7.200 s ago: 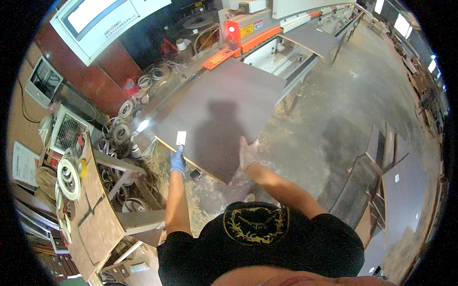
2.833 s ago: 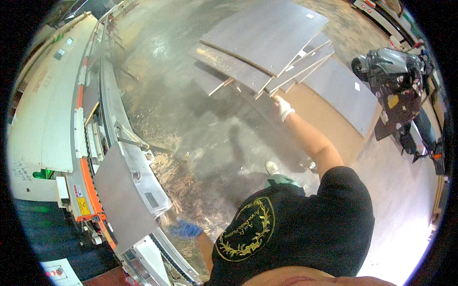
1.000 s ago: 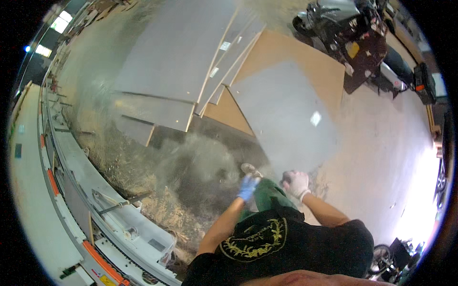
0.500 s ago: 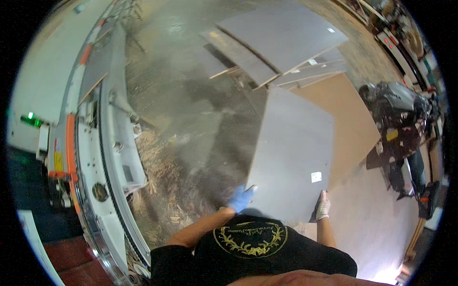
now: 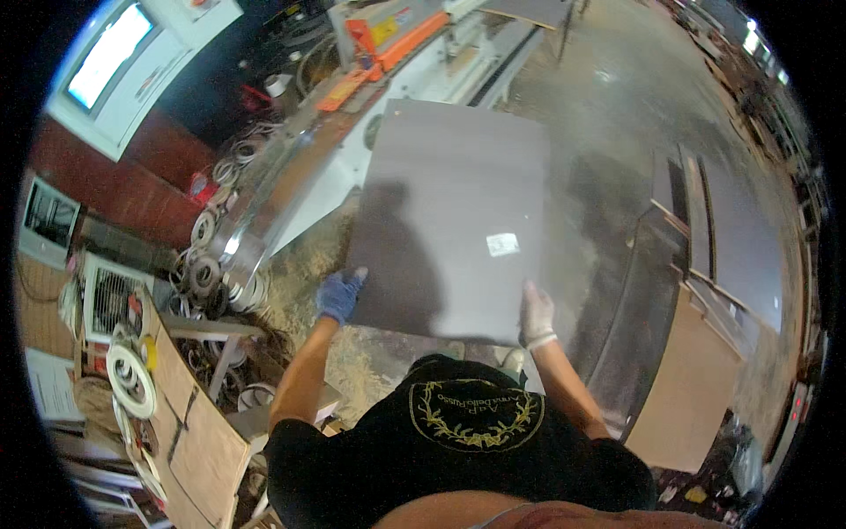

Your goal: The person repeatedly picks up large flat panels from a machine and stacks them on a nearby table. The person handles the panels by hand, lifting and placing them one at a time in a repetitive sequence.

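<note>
I hold a large grey flat panel (image 5: 449, 203) in front of my body, one hand on each side edge near its closer end. A white label (image 5: 503, 244) is stuck on its face, toward the right. My left hand (image 5: 340, 295), in a blue glove, is closed round the left edge, its thumb on top. On the right edge, my right hand (image 5: 537, 315) in a whitish glove grips with the thumb up; its other fingers are hidden beneath. The panel's far end overlaps the white and orange machine in the view, and I cannot tell if they touch.
A long white machine with an orange part (image 5: 405, 44) runs along the far left. Rolls of edging strip (image 5: 204, 269) stand at the left, near a plywood board (image 5: 198, 441). Stacked grey panels (image 5: 745, 238) and a brown board (image 5: 683, 388) lie at the right. A lit screen (image 5: 112, 57) is at upper left.
I have turned to the left with the panel in both hands. It has come away from the stacked boards, which now appear at the right, and the machine lies ahead.
</note>
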A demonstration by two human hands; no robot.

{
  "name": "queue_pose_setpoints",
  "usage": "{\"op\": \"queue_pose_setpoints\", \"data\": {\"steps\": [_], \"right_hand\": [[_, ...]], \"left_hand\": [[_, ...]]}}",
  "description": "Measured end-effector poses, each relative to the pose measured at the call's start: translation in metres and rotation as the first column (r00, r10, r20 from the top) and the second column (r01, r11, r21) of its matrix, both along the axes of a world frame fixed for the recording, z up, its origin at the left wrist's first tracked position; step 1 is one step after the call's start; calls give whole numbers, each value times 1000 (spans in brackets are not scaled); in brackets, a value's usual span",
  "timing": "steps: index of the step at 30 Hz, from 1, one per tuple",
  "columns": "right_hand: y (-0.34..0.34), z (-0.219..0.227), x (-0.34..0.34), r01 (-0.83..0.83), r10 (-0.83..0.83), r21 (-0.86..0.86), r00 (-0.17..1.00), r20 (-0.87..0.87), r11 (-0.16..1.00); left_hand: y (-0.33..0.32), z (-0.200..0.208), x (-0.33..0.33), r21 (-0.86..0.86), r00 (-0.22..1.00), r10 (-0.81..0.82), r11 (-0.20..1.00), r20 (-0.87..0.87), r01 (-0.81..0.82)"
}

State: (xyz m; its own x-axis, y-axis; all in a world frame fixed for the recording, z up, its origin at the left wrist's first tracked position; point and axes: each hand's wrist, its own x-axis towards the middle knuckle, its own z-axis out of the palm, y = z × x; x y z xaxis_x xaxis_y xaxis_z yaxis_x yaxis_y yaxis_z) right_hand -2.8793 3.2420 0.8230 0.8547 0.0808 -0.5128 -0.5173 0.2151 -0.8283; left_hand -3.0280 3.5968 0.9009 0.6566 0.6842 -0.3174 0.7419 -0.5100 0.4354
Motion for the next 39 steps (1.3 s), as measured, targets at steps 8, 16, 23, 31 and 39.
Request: {"op": "queue_pose_setpoints", "data": {"steps": [8, 16, 23, 31, 39], "right_hand": [[214, -47, -25, -100, 99, -5, 974, 205, 995], [296, 45, -19, 93, 861, -925, 342, 376, 367], [392, 72, 5, -135, 780, -783, -91, 620, 607], [318, 78, 52, -59, 660, -660, -24, 751, 749], [18, -17, 87, 197, 454, -851, 774, 440, 487]], "left_hand": [[100, 13, -29, 467, 866, 250, 759, 434, -453], [91, -103, 0, -977, 211, 976, 13, 59, 212], [114, -78, 21, -910, 250, 964, -23, 90, 415], [126, -70, 123, -955, 308, 950, -40, 55, 293], [141, -83, 197, -959, 436, 873, 109, 217, 260]]}}
